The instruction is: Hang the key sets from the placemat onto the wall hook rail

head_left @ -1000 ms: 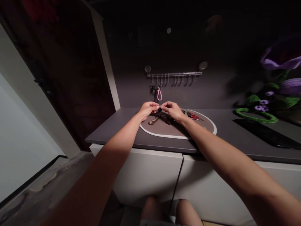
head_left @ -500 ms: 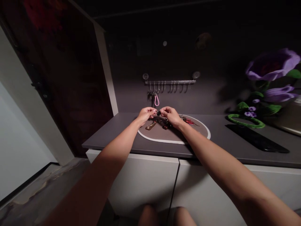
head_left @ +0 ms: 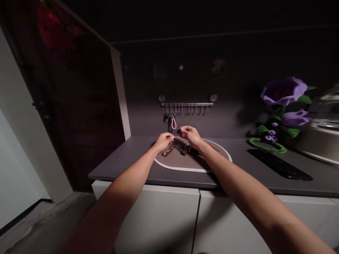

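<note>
Over the oval brown mat (head_left: pixel 178 168), the fingertips of my right hand (head_left: pixel 191 136) pinch a small black piece (head_left: pixel 179 131), too small to name for certain. My left hand (head_left: pixel 163 142) is closed, thumb against fingers, a little lower and to the left; whatever is in that pinch is too small to make out. Beneath the hands, a brown patterned strap-like fob (head_left: pixel 167 152) and a reddish-brown fob (head_left: pixel 184 152) lie on the mat among metal pieces that look like keys. My right hand and wrist partly hide more items behind them.
A clear hook rail (head_left: pixel 188 104) on the wall carries keys and a pink loop (head_left: pixel 173 122). To the right are purple artificial flowers (head_left: pixel 284 91), a green ring (head_left: pixel 267 145), a long black object (head_left: pixel 279 164) and a pale, clear-topped container (head_left: pixel 317 141). A dark door stands left.
My hands have come apart: the black piece, earlier between both, is now at my right fingertips, with my left hand lower. The camera view has tilted up.
</note>
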Action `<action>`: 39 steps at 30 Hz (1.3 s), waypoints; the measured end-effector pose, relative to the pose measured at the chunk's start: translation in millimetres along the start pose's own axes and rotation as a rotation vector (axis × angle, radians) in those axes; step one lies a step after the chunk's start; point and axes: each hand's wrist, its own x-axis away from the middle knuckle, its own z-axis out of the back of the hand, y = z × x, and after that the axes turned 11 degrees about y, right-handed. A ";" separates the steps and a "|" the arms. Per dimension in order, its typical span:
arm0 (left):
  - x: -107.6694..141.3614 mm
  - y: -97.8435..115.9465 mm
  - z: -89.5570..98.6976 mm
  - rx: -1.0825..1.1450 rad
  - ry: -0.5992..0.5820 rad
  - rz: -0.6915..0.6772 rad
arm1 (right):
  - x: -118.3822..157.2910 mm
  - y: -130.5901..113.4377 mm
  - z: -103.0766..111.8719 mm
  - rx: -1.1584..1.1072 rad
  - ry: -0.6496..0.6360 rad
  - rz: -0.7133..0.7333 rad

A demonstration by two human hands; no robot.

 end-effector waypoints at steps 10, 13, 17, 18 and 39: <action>-0.3 -2.8 -3.3 -0.089 0.006 -0.059 | -32.9 -33.7 -16.7 -0.021 0.130 -0.073; -0.2 -3.6 -3.7 -0.102 0.001 -0.062 | -42.4 -43.2 -23.4 -0.011 0.174 -0.081; -0.1 -4.5 -4.5 -0.106 0.005 -0.069 | -54.8 -51.7 -30.0 -0.016 0.243 -0.088; -0.1 -4.7 -4.7 -0.109 0.005 -0.070 | -57.8 -52.9 -31.2 -0.023 0.259 -0.093; -3.3 -8.1 -2.9 -0.133 0.007 -0.065 | -88.9 -48.3 -45.6 -0.109 0.391 -0.248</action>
